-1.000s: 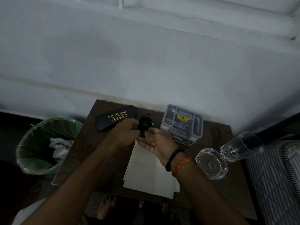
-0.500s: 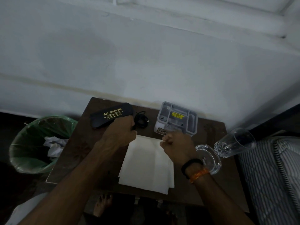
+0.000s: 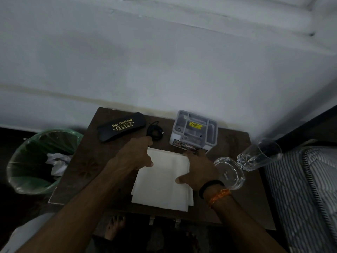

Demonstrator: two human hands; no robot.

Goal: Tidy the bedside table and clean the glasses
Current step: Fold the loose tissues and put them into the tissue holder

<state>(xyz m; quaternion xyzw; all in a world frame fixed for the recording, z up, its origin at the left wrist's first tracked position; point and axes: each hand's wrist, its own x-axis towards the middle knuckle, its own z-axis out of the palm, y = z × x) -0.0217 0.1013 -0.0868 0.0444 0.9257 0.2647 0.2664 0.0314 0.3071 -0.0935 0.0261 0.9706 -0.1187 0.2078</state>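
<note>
A dark wooden bedside table [image 3: 80,167] stands against the wall. White sheets of paper [image 3: 160,189] lie at its front middle. My left hand [image 3: 135,154] rests on the paper's upper left corner with its fingers spread. My right hand [image 3: 197,170] lies on the paper's right edge, thumb on the sheet. A black glasses case [image 3: 121,126] with gold lettering sits at the back left. Beside it lies a coiled black cable [image 3: 155,131], just beyond my left fingertips. A grey compartmented organiser [image 3: 194,132] stands at the back.
A glass ashtray [image 3: 230,173] sits right of the paper, and a clear drinking glass [image 3: 259,154] lies tipped beside it. A green bin [image 3: 42,161] with crumpled paper stands left of the table. A striped mattress [image 3: 306,189] borders the right. My bare foot [image 3: 114,228] shows below.
The coiled cable, held between my hands a second ago, now lies on the table by the case. Both hands have come down onto the paper.
</note>
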